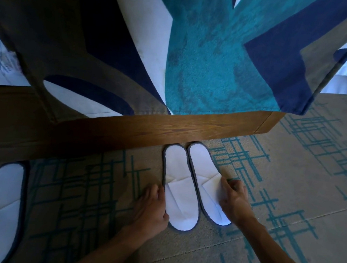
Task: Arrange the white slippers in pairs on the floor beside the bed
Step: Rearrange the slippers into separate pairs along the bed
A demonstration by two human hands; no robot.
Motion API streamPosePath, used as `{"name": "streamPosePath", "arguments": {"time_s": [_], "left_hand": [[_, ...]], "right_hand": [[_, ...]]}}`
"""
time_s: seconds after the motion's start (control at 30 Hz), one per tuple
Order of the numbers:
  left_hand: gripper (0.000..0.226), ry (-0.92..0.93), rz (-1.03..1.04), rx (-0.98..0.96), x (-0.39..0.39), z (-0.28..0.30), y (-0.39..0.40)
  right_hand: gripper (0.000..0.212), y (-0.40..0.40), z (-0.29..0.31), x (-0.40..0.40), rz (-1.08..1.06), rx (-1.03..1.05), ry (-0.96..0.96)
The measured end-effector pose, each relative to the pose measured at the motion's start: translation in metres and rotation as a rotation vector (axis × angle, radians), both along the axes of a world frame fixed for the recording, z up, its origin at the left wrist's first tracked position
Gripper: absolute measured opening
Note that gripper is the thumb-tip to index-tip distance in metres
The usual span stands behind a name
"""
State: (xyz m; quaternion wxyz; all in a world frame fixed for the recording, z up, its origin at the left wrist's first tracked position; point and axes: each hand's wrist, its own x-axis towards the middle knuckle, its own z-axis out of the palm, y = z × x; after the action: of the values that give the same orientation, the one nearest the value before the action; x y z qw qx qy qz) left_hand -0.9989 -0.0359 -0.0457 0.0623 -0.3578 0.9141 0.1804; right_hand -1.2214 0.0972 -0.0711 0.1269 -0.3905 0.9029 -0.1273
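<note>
Head view, looking down at the carpet [287, 201] beside the bed frame [168, 129] — wooden rail ran across the middle of the frame, a teal, navy and white bedspread [204, 61] hanging over it in the upper half.

Two white slippers lay side by side at centre frame, edges touching or nearly so, their far ends just beside the rail. Left slipper [176, 189] and right slipper [204, 178] both had dark trim and folded-flat uppers.

Left hand [153, 208] rested on the carpet against the outer edge of the left slipper, fingers loosely curled, thumb touching its lower rim; grip not closed on anything. Right hand [233, 199] pressed against the outer edge of the right slipper, fingertips pinching the corner of its folded upper.

Second pair of slippers [1, 201] lay at the lower left of the frame — partly cut off by the edge, well apart from the first pair.
</note>
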Motion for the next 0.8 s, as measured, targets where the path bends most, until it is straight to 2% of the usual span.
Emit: {"name": "streamPosePath", "arguments": {"time_s": [0.33, 0.5, 0.8], "left_hand": [[0.069, -0.038, -0.004, -0.06, -0.002, -0.007, 0.01], [0.07, -0.037, 0.004, -0.081, -0.006, -0.009, 0.012], [0.07, -0.052, -0.002, -0.087, -0.008, -0.011, 0.012]], "right_hand": [[0.06, -0.003, 0.01, -0.007, -0.034, 0.028, -0.088], [0.069, -0.004, 0.008, -0.008, 0.026, 0.078, -0.038], [0.071, -0.007, 0.011, -0.009, 0.041, 0.121, -0.042]]}}
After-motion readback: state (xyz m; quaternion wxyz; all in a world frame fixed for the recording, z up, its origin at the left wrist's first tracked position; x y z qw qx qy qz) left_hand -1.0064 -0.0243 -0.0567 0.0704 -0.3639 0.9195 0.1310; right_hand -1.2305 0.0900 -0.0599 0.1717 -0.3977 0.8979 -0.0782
